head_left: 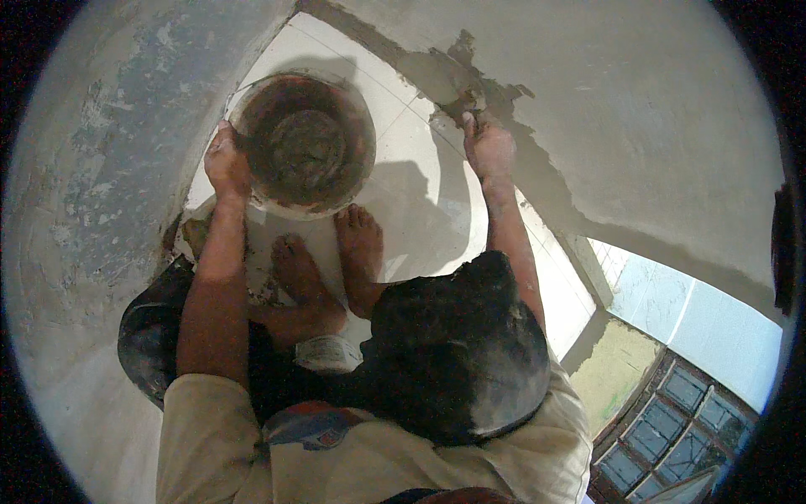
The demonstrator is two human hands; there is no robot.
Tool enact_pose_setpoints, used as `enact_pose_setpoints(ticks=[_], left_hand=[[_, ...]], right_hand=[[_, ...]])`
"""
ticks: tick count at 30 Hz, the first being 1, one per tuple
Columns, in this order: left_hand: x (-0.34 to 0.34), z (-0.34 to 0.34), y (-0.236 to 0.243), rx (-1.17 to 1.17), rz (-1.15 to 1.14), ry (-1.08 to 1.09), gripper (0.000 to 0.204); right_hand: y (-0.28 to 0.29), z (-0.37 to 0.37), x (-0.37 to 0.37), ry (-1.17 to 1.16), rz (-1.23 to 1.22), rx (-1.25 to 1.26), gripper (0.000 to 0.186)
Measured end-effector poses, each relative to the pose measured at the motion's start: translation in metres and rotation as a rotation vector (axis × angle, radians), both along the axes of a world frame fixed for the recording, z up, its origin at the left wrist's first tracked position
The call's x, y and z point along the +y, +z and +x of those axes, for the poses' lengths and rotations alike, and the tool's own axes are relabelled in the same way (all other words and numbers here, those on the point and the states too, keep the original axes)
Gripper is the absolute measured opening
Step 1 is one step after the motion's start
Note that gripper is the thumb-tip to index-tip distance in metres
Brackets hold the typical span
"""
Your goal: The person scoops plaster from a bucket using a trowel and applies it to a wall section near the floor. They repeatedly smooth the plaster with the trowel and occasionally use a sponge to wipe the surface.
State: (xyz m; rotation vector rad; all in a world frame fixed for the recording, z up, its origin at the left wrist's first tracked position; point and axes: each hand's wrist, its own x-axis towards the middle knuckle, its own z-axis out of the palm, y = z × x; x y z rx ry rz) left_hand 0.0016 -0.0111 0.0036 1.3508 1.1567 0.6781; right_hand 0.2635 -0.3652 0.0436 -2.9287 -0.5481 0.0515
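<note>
The right hand is clenched around a small mortar-smeared tool (mostly hidden, perhaps a trowel) at the foot of the right-hand wall. Its long axis runs away from the person, the working end pointing forward into dark wet mortar. The left hand grasps the rim of a round bucket, whose mouth faces up. The bucket fills much of the tiled floor beside the left-hand wall, with bare feet close behind it.
</note>
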Motion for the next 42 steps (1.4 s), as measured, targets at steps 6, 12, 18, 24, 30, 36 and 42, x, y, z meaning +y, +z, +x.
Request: enact_pose_setpoints(ticks=[6, 12, 18, 24, 30, 36, 42], left_hand=[[0.031, -0.02, -0.05, 0.283, 0.722, -0.115, 0.052], [0.014, -0.005, -0.013, 0.209, 0.012, -0.051, 0.057], [0.01, -0.005, -0.004, 0.305, 0.131, 0.011, 0.06], [0.005, 0.001, 0.003, 0.274, 0.05, 0.013, 0.059], [0.02, -0.004, -0.028, 0.21, 0.192, -0.056, 0.057], [0.013, -0.006, -0.017, 0.077, 0.029, 0.015, 0.058], [0.013, -0.004, -0.014, 0.203, 0.083, -0.038, 0.06]], right_hand=[[0.011, -0.016, -0.014, -0.004, 0.394, -0.104, 0.042], [-0.072, -0.009, -0.002, 0.138, 0.195, -0.154, 0.032], [-0.057, -0.003, -0.034, 0.023, 0.285, -0.139, 0.032], [-0.047, -0.027, -0.122, -0.098, 0.497, -0.26, 0.029], [-0.051, -0.046, -0.097, 0.087, 0.347, -0.246, 0.022], [-0.072, -0.03, 0.024, 0.131, 0.103, 0.006, 0.037], [-0.087, -0.007, 0.028, 0.044, 0.028, 0.089, 0.043]])
